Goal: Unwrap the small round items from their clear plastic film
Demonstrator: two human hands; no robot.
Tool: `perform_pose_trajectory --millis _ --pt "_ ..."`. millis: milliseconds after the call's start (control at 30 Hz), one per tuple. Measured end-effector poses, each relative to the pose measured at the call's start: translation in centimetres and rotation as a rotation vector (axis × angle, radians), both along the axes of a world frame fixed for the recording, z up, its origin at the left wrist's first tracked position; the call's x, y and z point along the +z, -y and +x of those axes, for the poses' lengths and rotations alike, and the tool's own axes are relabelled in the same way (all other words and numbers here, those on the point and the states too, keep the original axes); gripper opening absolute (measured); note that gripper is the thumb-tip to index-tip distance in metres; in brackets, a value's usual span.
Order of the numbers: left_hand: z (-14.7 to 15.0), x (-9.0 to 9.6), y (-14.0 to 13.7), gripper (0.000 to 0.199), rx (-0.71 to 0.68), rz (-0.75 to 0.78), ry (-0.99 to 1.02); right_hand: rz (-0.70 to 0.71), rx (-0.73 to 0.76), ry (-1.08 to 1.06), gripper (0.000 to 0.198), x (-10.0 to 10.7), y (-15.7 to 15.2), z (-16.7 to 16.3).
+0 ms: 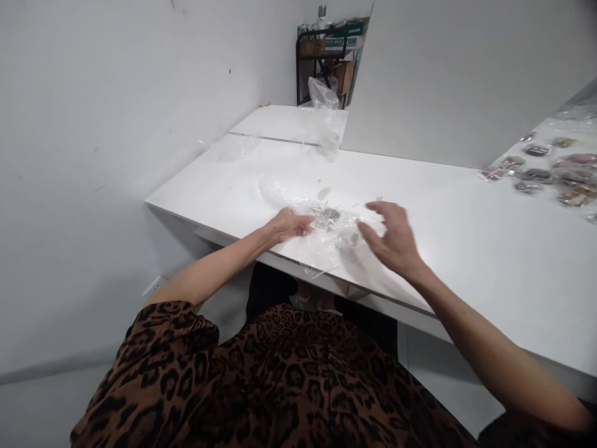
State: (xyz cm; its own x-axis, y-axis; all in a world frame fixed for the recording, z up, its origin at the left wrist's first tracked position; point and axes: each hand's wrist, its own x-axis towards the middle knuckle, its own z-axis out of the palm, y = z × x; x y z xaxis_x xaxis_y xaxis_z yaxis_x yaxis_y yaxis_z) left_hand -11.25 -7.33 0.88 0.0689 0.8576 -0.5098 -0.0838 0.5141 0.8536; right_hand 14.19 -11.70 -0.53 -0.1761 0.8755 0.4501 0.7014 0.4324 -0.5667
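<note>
The left hand [293, 225] pinches the film [321, 249], probably steadying the stone [331, 214] on the surface [471, 236], while the right hand [392, 238] is spread nearby.

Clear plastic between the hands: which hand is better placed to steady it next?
Likely the left hand: it is low, at the clear plastic, while the right hand looks open and raised.

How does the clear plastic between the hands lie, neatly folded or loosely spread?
Loosely spread: the clear plastic lies wrinkled and uneven on the white tabletop.
</note>
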Motion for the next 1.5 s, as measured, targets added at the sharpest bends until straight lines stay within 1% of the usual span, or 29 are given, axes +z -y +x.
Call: perform_pose_trajectory --millis 67,133,167,200,267,400,467,533,600,667,733,767,800,833,900,1000,1067,1133,1167,1233,1300,1367,1433,1500 --pt "0.4 0.6 1.2 0.018 -0.023 -0.025 -0.004 -0.061 0.127 0.135 0.047 -0.7 -1.8 -2.8" --pt "0.7 1.4 1.9 0.013 -0.063 -0.017 -0.019 -0.136 0.181 0.202 0.049 -1.4 -3.5 -4.4" --pt "0.8 1.8 1.9 0.012 -0.076 0.007 -0.041 -0.175 0.185 0.184 0.048 -1.6 -4.2 -4.7" --pt "0.9 2.3 1.9 0.012 -0.084 0.044 -0.068 -0.217 0.178 0.128 0.047 -1.7 -4.8 -4.6" --pt "1.0 3.4 1.4 0.012 -0.084 0.135 -0.088 -0.31 0.162 -0.072 0.044 -1.5 -5.7 -3.8" --pt "1.5 5.6 0.2 0.005 -0.106 0.286 0.03 -0.543 0.139 -0.602 0.045 -0.8 -6.3 -0.9" --pt "2.1 6.6 -0.3 0.006 -0.138 0.326 0.077 -0.644 0.06 -0.795 0.042 -0.8 -6.3 0.4" --pt "2.8 7.5 -0.8 0.01 -0.161 0.348 0.086 -0.685 -0.077 -0.885 0.037 -1.0 -6.2 1.6" --pt "3.6 8.0 -1.2 0.01 -0.17 0.365 0.064 -0.653 -0.199 -0.891 0.031 -1.2 -6.0 2.5" --pt "4.5 8.3 -1.7 0.01 -0.173 0.386 0.035 -0.535 -0.259 -0.838 0.028 -1.2 -5.9 3.0" --pt "5.6 8.6 -2.1 0.01 -0.171 0.408 0.017 -0.382 -0.247 -0.748 0.032 -0.8 -5.7 2.9" --pt "6.1 8.8 -2.3 0.009 -0.171 0.415 0.016 -0.33 -0.211 -0.696 0.038 -0.4 -5.6 2.6" --pt "6.7 9.0 -2.4 0.009 -0.174 0.416 0.02 -0.31 -0.16 -0.648 0.045 -0.1 -5.5 2.2" --pt "7.2 9.4 -2.3 0.008 -0.178 0.412 0.031 -0.319 -0.103 -0.607 0.053 0.3 -5.5 1.6" --pt "8.2 10.2 -2.0 0.009 -0.191 0.392 0.062 -0.395 -0.021 -0.561 0.067 0.9 -5.6 0.4" --pt "8.8 12.0 -1.1 0.01 -0.227 0.367 0.108 -0.536 0.003 -0.604 0.074 0.9 -6.2 -0.5" --pt "8.5 13.2 -0.7 0.009 -0.242 0.368 0.13 -0.604 -0.027 -0.696 0.072 0.2 -6.8 0.1" --pt "7.7 14.3 -0.6 0.006 -0.24 0.384 0.145 -0.642 -0.085 -0.797 0.066 -0.9 -7.3 1.5" --pt "7.3 14.7 -0.7 0.005 -0.241 0.397 0.153 -0.652 -0.118 -0.835 0.063 -1.4 -7.5 2.4" --pt "6.5 15.5 -1.0 0.011 -0.255 0.424 0.165 -0.64 -0.192 -0.869 0.057 -2.4 -7.8 4.2" --pt "6.1 15.9 -1.5 0.016 -0.268 0.449 0.173 -0.554 -0.281 -0.852 0.052 -2.9 -7.9 5.2" --pt "6.3 16.1 -1.8 0.016 -0.271 0.457 0.18 -0.409 -0.342 -0.77 0.05 -2.9 -7.8 5.1" --pt "7.1 16.0 -1.9 0.012 -0.272 0.444 0.181 -0.27 -0.31 -0.632 0.06 -2.6 -7.6 3.9" --pt "8.0 15.8 -1.8 0.012 -0.271 0.424 0.163 -0.184 -0.21 -0.489 0.078 -2.3 -7.5 2.0"
